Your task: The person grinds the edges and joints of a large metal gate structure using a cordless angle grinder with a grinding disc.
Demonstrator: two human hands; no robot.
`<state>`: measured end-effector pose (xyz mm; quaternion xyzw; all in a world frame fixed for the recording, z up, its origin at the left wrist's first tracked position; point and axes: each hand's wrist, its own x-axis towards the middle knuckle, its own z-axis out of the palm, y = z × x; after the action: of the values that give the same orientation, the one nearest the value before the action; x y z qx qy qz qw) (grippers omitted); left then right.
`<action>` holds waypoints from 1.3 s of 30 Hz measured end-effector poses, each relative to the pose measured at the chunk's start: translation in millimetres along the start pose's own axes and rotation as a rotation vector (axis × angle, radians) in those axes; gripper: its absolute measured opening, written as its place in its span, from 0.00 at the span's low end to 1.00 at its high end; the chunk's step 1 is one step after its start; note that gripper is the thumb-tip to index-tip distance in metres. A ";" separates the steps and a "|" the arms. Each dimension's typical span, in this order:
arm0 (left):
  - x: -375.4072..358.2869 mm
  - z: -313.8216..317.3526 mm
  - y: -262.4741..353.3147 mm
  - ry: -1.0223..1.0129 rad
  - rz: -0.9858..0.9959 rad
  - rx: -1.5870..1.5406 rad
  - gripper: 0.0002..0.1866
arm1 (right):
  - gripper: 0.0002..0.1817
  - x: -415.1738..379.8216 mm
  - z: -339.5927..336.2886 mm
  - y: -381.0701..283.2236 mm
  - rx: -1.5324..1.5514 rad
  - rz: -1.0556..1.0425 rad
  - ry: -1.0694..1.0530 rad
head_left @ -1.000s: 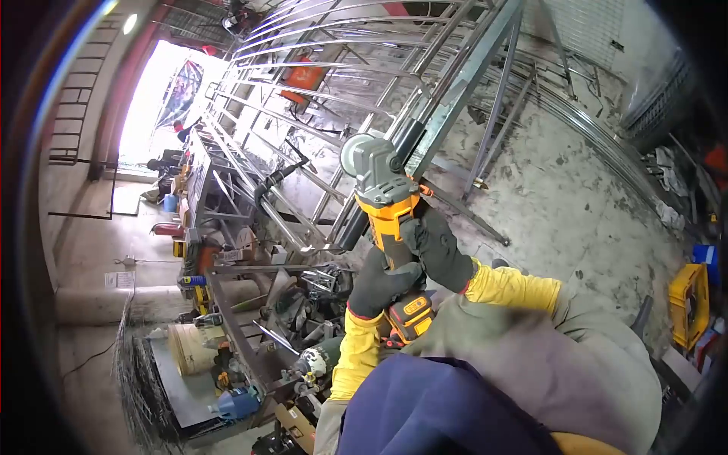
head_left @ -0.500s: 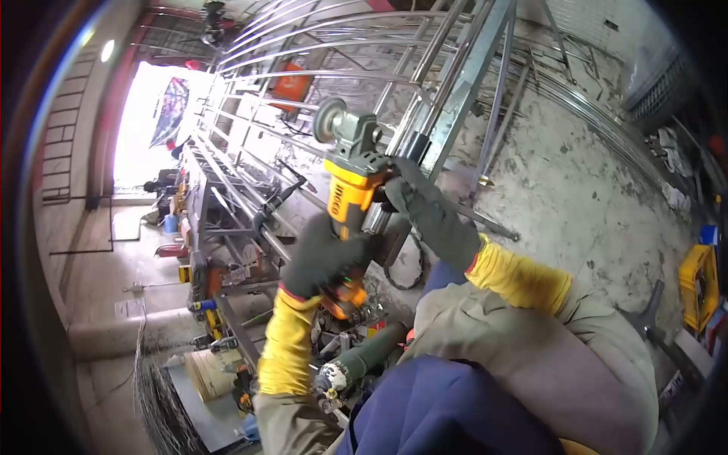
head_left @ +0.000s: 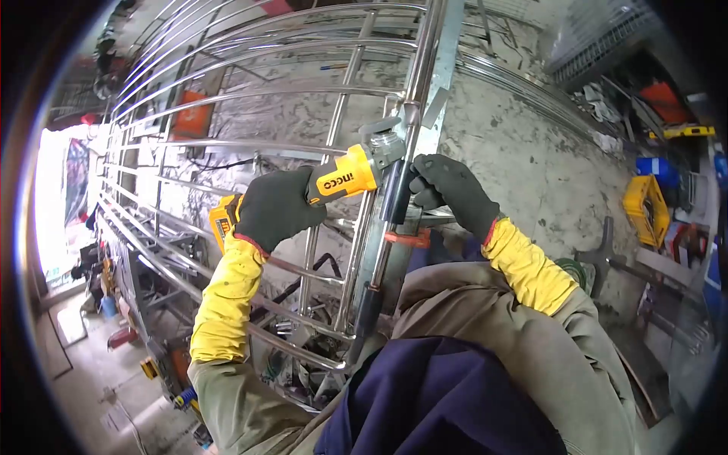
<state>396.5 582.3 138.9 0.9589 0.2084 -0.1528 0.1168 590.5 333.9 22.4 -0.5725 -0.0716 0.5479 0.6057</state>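
Note:
My left hand [head_left: 280, 206], in a dark glove, is wrapped round the body of a yellow angle grinder [head_left: 347, 177]. The grinder's grey head lies close against the upright metal tube of a shiny frame [head_left: 413, 114]. My right hand [head_left: 457, 191], also gloved, has its fingers curled beside the grinder's head at a black handle [head_left: 398, 189]; whether it grips the handle is hard to make out. Below it, an orange clamp piece [head_left: 408, 240] sits across the tube.
Curved metal bars [head_left: 250, 95] spread over the left and top. An orange box [head_left: 191, 114] stands behind them. At the right are a yellow crate [head_left: 646, 211], a blue object [head_left: 658, 171] and a dark metal stand [head_left: 603, 258] on the stained floor.
The grinder has turned from upright to nearly sideways, its head now pointing right against the frame. My left hand has moved left and up, and the view has shifted right.

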 end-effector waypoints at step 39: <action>-34.3 -92.2 125.4 -0.182 -0.172 -0.397 0.26 | 0.25 -17.9 -37.4 -45.5 -0.102 -0.213 -0.678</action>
<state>443.9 485.2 256.1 0.8781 0.3041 -0.2042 0.3079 636.7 309.2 54.7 -0.3769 -0.3549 0.6363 0.5720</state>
